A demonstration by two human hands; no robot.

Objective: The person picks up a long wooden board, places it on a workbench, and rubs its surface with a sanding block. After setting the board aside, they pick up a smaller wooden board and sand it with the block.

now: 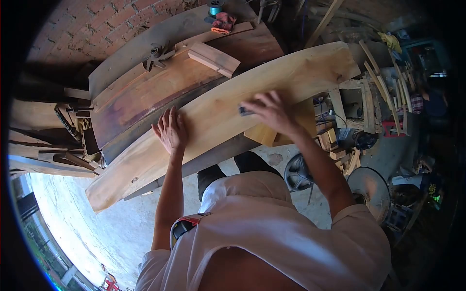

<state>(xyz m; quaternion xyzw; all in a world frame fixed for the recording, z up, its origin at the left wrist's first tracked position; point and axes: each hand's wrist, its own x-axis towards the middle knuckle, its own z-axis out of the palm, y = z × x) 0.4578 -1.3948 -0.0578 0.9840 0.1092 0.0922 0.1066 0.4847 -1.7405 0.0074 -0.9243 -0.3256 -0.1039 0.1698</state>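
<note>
White shirt sits closest. Up ahead, the left hand lies flat and open on the long plank. Beside it, the right hand curls over a small dark block, probably sanding. Next rub needs steady pushing.

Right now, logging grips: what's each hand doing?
Left hand: open, flat on the plank.
Right hand: fingers pressing a small dark object on it.
</note>
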